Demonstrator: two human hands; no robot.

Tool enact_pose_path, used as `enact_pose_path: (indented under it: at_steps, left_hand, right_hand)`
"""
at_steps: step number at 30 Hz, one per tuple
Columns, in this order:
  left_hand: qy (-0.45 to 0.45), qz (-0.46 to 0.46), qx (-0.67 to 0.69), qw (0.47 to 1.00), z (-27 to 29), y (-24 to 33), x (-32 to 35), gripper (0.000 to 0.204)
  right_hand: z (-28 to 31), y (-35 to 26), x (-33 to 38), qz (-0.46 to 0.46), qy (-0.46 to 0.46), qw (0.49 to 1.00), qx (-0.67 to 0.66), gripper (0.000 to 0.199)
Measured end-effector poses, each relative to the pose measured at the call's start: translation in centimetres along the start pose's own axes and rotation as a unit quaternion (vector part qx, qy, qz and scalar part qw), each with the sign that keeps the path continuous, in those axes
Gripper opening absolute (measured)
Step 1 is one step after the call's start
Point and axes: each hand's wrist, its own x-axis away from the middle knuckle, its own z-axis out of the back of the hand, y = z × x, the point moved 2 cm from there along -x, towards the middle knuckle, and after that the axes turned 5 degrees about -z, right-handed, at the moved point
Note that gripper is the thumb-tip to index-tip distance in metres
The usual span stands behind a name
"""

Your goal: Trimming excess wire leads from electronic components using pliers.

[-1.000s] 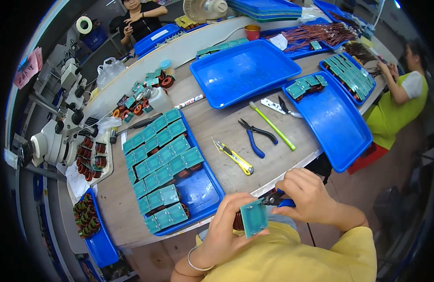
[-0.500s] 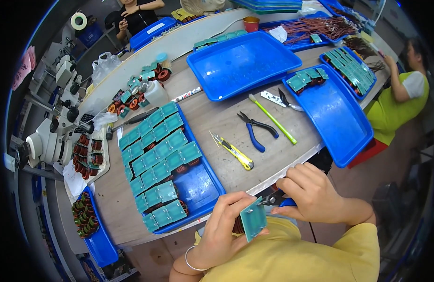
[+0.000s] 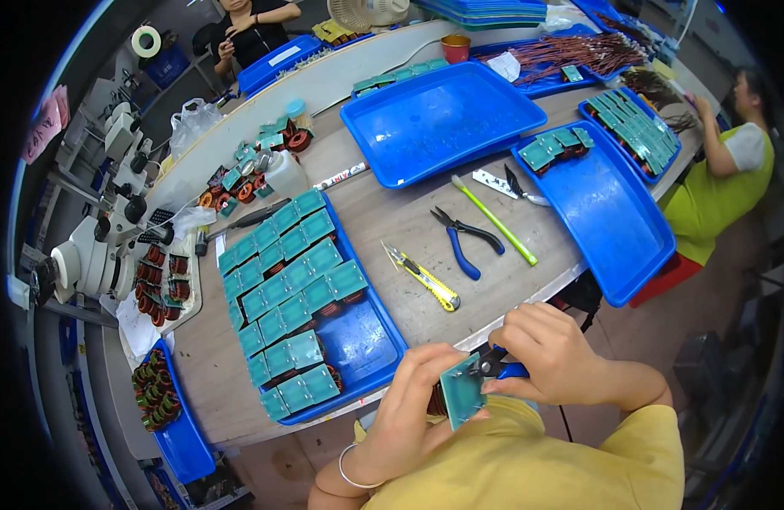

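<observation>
My left hand [image 3: 409, 399] is at the bottom of the frame, a bit right of the middle, with its fingers closed around the edges of a green board [image 3: 464, 389]. The board is tipped up on its side, and a brown-red coil [image 3: 436, 403] peeks out behind it, next to my fingers. Little metal pins stick out of the face of the board. My right hand [image 3: 549, 353], just to the right, is curled tight around the blue handles of some small cutters [image 3: 492, 364]. Their dark tip is right up by the top right edge of the board (I can't tell if the tip is biting a pin). Left of the middle is a blue tray [image 3: 358, 340] with rows of green boards [image 3: 294, 280] in it. On the table, in the middle of the frame, lie a yellow knife [image 3: 426, 279], pliers [image 3: 466, 242] with blue and black handles, and a bright green stick [image 3: 498, 223], side by side. Another blue tray [image 3: 447, 119] is at the top middle. A third tray [image 3: 608, 217], on the right, has a few boards at its top end. A person in a yellow-green top [image 3: 723, 204] is at the far right.
</observation>
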Motion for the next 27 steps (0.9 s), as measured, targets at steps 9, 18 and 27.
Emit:
enact_pose_path:
  at_steps: [9, 18, 27]
  left_hand:
    - [-0.012, 0.004, 0.002, 1.0, -0.2, 0.4, -0.1, 0.064]
    - [-0.032, 0.021, -0.022, 0.999, -0.2, 0.5, -0.3, 0.063]
    - [-0.06, 0.075, -0.003, 0.995, -0.6, -0.1, -0.5, 0.059]
  right_hand:
    - [0.8, -0.6, 0.0, 0.001, -0.014, 0.999, 0.035, 0.046]
    - [1.1, -0.5, -0.3, 0.014, -0.022, 0.997, 0.074, 0.037]
    - [-2.0, 2.1, 0.8, -0.009, -0.046, 0.999, -0.004, 0.045]
